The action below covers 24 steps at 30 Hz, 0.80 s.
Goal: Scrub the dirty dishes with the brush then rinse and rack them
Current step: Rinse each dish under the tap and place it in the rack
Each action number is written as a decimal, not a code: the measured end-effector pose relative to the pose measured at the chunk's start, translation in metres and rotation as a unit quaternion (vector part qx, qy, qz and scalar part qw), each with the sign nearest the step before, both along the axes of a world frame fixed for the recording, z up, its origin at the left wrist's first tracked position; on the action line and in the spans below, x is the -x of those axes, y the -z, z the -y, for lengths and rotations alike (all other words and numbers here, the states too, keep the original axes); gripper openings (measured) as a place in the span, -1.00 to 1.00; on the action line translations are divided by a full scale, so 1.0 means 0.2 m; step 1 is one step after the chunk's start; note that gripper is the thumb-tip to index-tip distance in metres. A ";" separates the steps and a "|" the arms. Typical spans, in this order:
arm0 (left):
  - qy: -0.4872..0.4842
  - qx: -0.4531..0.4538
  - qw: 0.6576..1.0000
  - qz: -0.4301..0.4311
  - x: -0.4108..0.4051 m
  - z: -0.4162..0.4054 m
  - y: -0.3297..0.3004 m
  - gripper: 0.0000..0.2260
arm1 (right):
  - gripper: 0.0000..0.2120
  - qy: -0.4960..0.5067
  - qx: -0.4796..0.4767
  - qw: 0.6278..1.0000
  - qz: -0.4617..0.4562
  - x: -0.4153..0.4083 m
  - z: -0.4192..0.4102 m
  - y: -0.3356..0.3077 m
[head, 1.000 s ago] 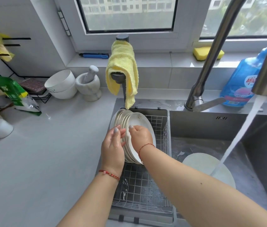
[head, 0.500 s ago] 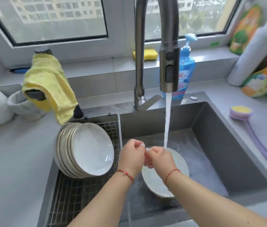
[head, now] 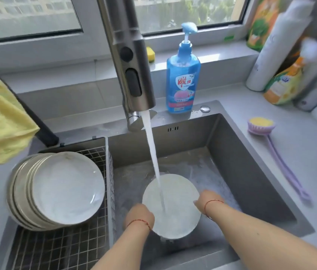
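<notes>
Round white plate (head: pixel 173 207) under tap stream in grey sink (head: pixel 251 172); left hand (head: pixel 139 215) and right hand (head: pixel 208 200) grip opposite rims.

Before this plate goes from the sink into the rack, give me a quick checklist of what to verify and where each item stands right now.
1. Both hands on the plate: ok, left hand and right hand grip opposite edges.
2. Water hitting the plate: ok, the faucet stream lands near its middle.
3. Plate rinsed clean: cannot tell, running water blurs the surface.
4. Room in the rack: ok, open wire in front of the stacked plates.
5. Brush out of the way: ok, lying on the counter right of the sink.
</notes>
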<state>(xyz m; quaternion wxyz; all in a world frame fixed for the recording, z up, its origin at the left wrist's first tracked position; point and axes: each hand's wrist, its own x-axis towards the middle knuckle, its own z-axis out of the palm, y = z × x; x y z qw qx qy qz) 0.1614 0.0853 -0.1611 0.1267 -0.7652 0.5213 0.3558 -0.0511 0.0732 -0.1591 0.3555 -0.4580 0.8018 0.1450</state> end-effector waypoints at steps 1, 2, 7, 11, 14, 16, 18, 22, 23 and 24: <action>-0.001 -0.011 1.000 0.007 0.00 -0.01 0.04 -0.78 | -0.67 -0.011 -0.018 1.000 -0.004 0.00 0.00 0.02; -0.002 -0.023 1.000 0.009 0.00 -0.01 0.07 -0.79 | -0.67 -0.020 -0.033 0.999 -0.006 0.00 0.01 0.04; -0.006 -0.046 0.999 0.007 0.01 -0.01 0.16 -0.75 | -0.72 -0.033 -0.064 0.997 -0.034 0.02 0.02 0.09; -0.032 -0.048 0.998 -0.007 -0.01 0.00 0.19 -0.77 | -0.86 -0.006 -0.068 0.998 -0.009 0.04 0.03 0.13; -0.050 -0.053 0.997 -0.025 -0.02 0.00 0.19 -0.78 | -0.73 0.011 -0.077 0.997 0.008 0.05 0.05 0.13; -0.052 -0.053 0.997 -0.031 -0.02 -0.01 0.19 -0.77 | -0.73 0.012 -0.089 0.996 0.018 0.07 0.05 0.13; -0.047 -0.049 0.997 -0.037 -0.03 -0.01 0.16 -0.77 | -0.74 0.017 -0.090 0.995 0.050 0.07 0.05 0.13; -0.067 -0.062 0.993 -0.078 -0.04 -0.01 0.11 -0.82 | -0.75 0.019 -0.093 0.992 0.087 0.09 0.04 0.07; -0.081 -0.070 0.990 -0.090 -0.04 -0.01 0.10 -0.83 | -0.74 0.013 -0.093 0.992 0.087 0.09 0.04 0.06; -0.098 -0.079 0.987 -0.103 -0.04 -0.01 0.09 -0.84 | -0.72 0.006 -0.095 0.992 0.086 0.10 0.04 0.04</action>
